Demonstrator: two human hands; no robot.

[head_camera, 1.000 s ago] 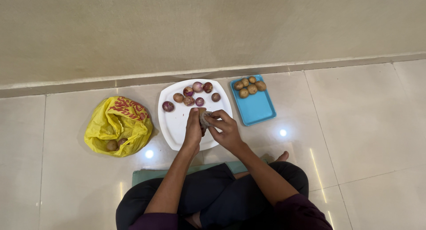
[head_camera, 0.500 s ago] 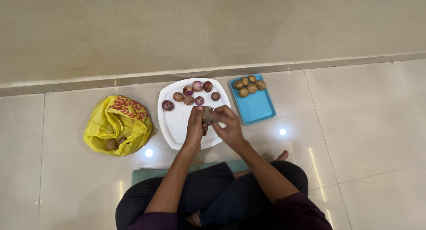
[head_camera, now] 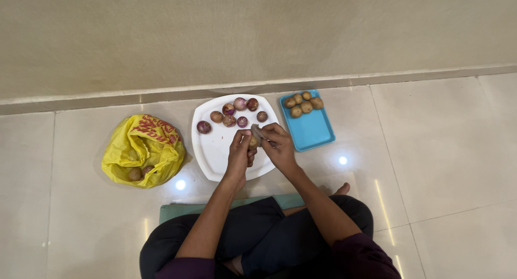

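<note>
Both my hands meet over the white square plate (head_camera: 215, 150) on the floor. My left hand (head_camera: 239, 150) and my right hand (head_camera: 277, 144) together grip one small brownish round vegetable (head_camera: 253, 139), a potato or onion; its kind is hard to tell. Along the plate's far edge lie several purple-red onions (head_camera: 240, 103). Right of the plate, a blue rectangular tray (head_camera: 315, 133) carries several small potatoes (head_camera: 303, 103) at its far end.
A crumpled yellow plastic bag (head_camera: 142, 150) with a few round vegetables inside lies left of the plate. I sit cross-legged on a green mat (head_camera: 177, 210) on glossy beige tiles. A wall and its skirting (head_camera: 323, 82) run just beyond the plate.
My hands have shifted slightly over the plate while working the vegetable between them. Plate, tray and bag stay where they were.
</note>
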